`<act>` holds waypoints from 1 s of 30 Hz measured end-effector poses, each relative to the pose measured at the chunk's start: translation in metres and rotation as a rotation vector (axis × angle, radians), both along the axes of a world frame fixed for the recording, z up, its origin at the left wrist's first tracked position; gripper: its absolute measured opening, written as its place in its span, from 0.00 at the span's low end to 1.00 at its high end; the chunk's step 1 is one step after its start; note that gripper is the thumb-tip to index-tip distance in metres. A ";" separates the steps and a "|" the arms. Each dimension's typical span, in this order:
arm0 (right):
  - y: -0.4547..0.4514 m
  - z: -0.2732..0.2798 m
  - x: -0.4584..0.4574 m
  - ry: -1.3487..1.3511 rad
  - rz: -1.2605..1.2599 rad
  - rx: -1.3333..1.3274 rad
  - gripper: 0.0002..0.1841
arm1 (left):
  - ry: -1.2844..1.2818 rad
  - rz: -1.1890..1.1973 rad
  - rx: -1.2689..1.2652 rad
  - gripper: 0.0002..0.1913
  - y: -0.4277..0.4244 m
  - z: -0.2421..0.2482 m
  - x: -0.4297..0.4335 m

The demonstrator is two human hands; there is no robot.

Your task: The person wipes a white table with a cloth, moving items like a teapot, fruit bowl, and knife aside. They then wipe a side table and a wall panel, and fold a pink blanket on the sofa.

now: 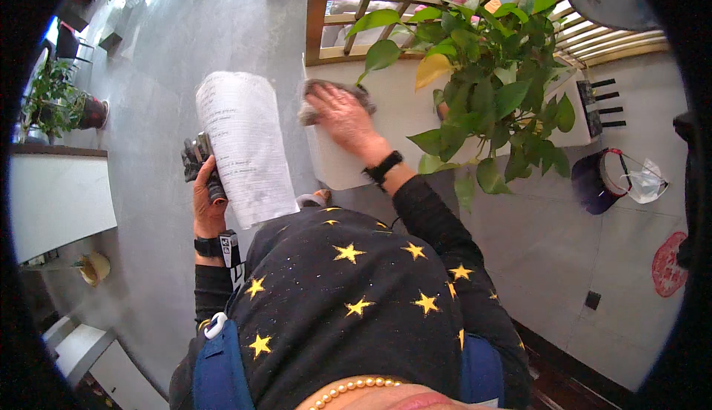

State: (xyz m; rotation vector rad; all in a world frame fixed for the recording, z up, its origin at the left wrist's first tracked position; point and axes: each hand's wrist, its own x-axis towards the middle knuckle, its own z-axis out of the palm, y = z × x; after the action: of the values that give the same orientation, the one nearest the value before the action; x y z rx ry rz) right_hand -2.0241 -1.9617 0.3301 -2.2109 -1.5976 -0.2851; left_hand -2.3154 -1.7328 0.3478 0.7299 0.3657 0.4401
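My right hand (pixel 342 118) lies flat on a grey-brown cloth (pixel 364 97), pressing it to the white top (pixel 347 168) of a low cabinet or shelf, near its left end. A black band circles that wrist. At the left, my left hand (pixel 207 196) grips a sheaf of lined paper (pixel 245 143) with handwriting on it. The same hand also holds a dark crumpled item (pixel 196 157), perhaps a glove, against the paper's left edge. Most of my left fingers are hidden behind these things.
A trailing pothos (pixel 495 93) overhangs the white top, in front of a wooden lattice (pixel 356 56). On the right wall hang a dark visor (pixel 592 182) and a white face mask (pixel 647 182). A potted plant (pixel 92 112) and a white counter (pixel 61 204) stand left.
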 end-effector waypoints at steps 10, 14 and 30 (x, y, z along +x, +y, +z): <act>-0.139 0.003 0.040 0.004 -0.430 0.033 0.31 | 0.161 -0.198 -0.013 0.17 -0.079 0.029 0.095; -0.152 0.004 -0.001 0.024 -0.468 0.020 0.29 | 0.457 -0.135 0.020 0.11 -0.100 0.018 0.123; -0.233 -0.055 -0.015 0.226 -0.560 0.137 0.26 | 0.440 -0.123 0.763 0.22 -0.115 -0.022 0.153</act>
State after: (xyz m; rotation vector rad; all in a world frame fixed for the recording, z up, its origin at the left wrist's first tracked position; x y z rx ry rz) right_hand -2.0388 -2.1944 0.2752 -2.4371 -0.7981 -0.2749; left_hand -2.1626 -1.8482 0.3260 1.5963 0.5684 0.2913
